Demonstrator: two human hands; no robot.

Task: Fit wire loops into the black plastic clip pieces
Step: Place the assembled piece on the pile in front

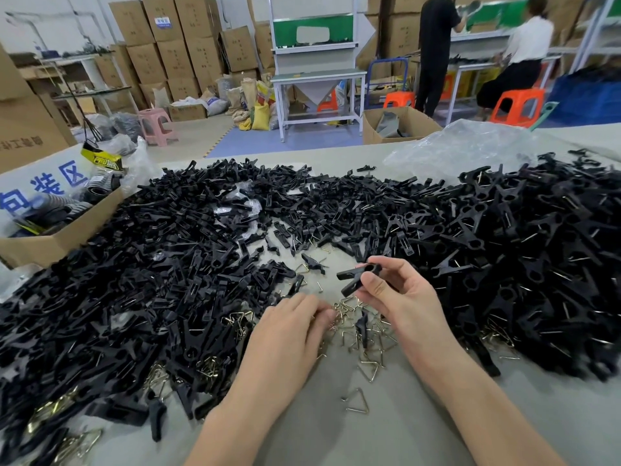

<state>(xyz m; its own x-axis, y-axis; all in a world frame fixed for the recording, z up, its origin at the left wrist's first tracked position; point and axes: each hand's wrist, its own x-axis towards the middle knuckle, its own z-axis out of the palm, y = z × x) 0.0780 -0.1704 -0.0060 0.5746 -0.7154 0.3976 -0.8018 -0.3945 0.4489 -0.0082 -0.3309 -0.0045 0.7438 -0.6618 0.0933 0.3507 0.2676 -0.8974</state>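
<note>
The right hand [400,297] pinches a black clip [359,277] between thumb and fingers, lifted off the table [420,418], likely to keep it ready for a loop. The left hand [289,331] reaches into the wire loops [356,317] just beside it with its fingertips bunched. I cannot tell whether it has one pinched yet.

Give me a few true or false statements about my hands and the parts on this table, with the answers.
1. The right hand holds a black clip piece. True.
2. The left hand is lifted clear of the table. False: its fingertips are down among the wire loops.
3. A lone wire loop lies between the forearms. True.
4. The cardboard box sits on the right. False: it is on the left.
</note>
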